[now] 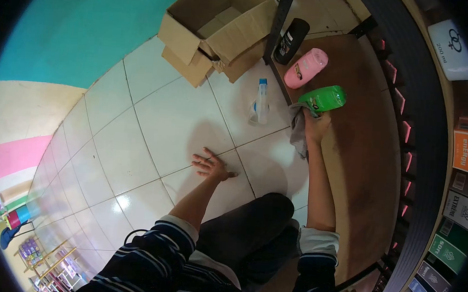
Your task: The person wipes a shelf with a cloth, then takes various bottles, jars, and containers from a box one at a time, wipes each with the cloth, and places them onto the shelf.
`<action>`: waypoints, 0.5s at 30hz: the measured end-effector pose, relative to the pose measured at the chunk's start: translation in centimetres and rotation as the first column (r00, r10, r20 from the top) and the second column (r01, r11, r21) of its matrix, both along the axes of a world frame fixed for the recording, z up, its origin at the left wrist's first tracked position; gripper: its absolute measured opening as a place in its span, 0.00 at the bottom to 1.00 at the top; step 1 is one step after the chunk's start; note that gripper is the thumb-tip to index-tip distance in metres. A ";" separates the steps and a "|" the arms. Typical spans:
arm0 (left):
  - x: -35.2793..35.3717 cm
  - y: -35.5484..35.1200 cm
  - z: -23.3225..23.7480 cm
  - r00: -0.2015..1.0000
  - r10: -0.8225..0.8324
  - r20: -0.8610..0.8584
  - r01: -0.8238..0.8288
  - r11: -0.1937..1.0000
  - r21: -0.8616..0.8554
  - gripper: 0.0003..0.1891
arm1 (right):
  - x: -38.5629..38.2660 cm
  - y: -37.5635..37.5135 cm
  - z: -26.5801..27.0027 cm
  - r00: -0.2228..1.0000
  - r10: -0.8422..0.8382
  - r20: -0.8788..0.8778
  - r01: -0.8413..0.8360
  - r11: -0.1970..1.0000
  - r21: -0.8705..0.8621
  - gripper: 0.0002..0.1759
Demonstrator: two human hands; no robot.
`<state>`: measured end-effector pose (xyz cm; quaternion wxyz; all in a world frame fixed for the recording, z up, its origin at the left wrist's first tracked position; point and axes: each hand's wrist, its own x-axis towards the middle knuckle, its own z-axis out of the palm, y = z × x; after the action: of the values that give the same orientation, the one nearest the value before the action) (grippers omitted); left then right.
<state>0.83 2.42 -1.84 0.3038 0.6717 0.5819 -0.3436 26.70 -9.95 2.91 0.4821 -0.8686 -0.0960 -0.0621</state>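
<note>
My right hand is closed on a grey cloth, part of which hangs over the shelf's front edge. Right at its fingertips is a green bottle on the brown bottom shelf. Behind that, a pink bottle and a black bottle stand in line along the same edge. My left hand has its fingers spread, low over the white floor tiles, and holds nothing.
On the floor, a clear bottle with a blue cap stands near the shelf. An open cardboard box sits beside the dark shelf post. Packed product boxes line a higher shelf at the right.
</note>
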 end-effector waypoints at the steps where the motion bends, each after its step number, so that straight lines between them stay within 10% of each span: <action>1: 0.0 -0.1 0.1 1.000 -0.008 0.016 0.008 1.000 0.013 0.78 | 0.0 -0.3 -0.3 1.000 0.001 -0.003 -0.001 1.000 -0.003 0.22; 15: 0.0 0.0 0.1 1.000 0.000 0.022 0.000 1.000 -0.007 0.78 | -0.5 -0.1 0.5 0.996 0.026 -0.089 -0.025 1.000 0.002 0.26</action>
<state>0.82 2.43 -1.78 0.3128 0.6743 0.5772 -0.3382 26.15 -10.08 3.43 0.4871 -0.8690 -0.0856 -0.0175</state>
